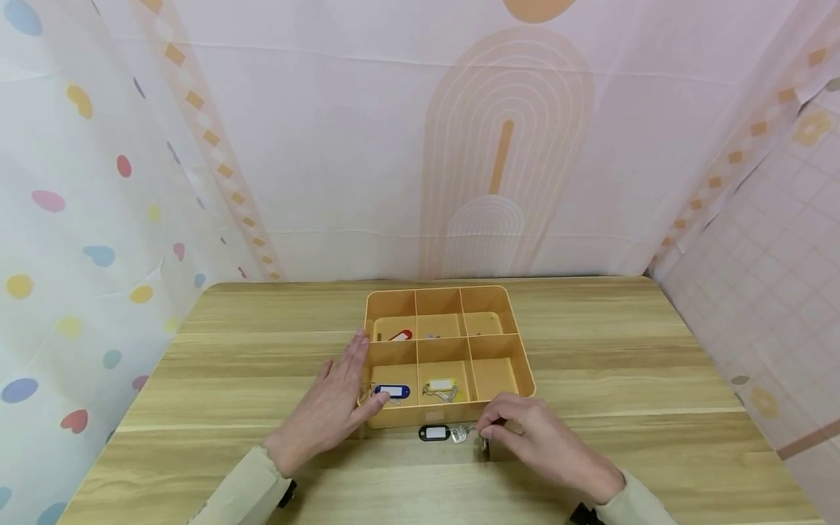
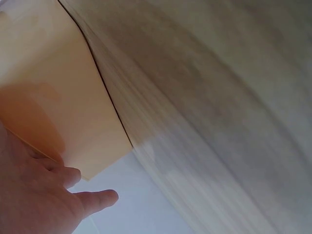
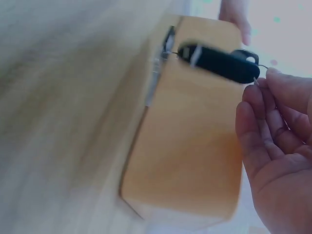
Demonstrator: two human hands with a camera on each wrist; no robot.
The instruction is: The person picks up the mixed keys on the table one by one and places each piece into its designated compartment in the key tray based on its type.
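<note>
A yellow-orange divided tray (image 1: 402, 417) sits on the table. My left hand (image 1: 328, 415) rests against its left side, fingers straight along the wall and thumb over the front corner. My right hand (image 1: 534, 437), just off the tray's front right, pinches a thin metal key ring (image 3: 263, 66) between thumb and fingertips. A blurred dark, elongated fob (image 3: 222, 63) hangs from it in the right wrist view. Left of these fingers, along the tray's front wall, are a black key tag (image 1: 434, 433) with a white label and silver keys (image 1: 459, 434).
Inside the tray, a blue key tag (image 1: 392, 391) lies front left and a yellow tag (image 1: 440, 384) with keys front middle. A red tag (image 1: 401, 335) shows in the back left compartment. Wood-grain table (image 1: 262, 328) surrounds the tray; patterned cloth (image 1: 328, 146) hangs behind.
</note>
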